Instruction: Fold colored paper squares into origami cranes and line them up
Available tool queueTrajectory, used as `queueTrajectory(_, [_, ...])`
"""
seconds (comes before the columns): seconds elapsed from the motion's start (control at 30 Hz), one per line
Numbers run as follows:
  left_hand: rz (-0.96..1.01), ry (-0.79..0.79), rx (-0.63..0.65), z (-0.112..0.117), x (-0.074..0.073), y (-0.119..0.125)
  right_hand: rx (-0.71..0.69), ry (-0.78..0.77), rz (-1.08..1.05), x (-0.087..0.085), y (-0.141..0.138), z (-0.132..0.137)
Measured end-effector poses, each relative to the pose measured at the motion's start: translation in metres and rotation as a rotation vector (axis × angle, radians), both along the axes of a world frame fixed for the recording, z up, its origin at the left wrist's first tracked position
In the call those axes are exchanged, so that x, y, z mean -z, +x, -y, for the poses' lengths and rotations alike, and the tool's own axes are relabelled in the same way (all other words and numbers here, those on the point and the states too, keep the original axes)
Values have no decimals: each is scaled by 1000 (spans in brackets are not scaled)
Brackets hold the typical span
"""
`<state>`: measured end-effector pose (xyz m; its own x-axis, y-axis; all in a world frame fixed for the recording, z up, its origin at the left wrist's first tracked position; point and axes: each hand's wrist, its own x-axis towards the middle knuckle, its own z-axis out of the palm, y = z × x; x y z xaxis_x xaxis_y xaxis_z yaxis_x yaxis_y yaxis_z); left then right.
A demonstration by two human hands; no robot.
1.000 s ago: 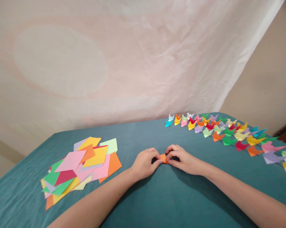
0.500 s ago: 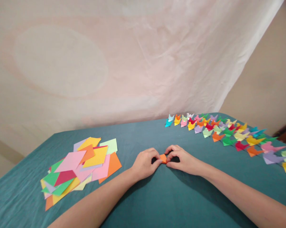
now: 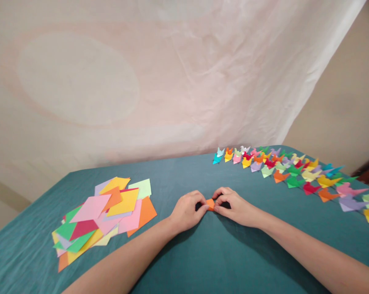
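Loose paper squares (image 3: 104,212) lie at left. At the tabletop (image 3: 202,257) centre, the left hand (image 3: 188,211) pinches a small orange folded paper (image 3: 210,203), gripped opposite by the right hand (image 3: 235,206). The fold is mostly hidden, probably a crease: hold edges aligned, press flat. Folded paper figures (image 3: 294,169) line the right.

Both forearms are bare along their visible length, as are the left hand (image 3: 188,211) and right hand (image 3: 235,207).
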<state>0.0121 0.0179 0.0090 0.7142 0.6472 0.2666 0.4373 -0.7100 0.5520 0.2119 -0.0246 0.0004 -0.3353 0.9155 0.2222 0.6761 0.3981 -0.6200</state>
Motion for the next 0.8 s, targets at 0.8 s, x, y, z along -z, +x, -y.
queueTrajectory(0.8, [-29, 63, -16, -3, 3, 6, -10, 45, 55, 3, 0, 2])
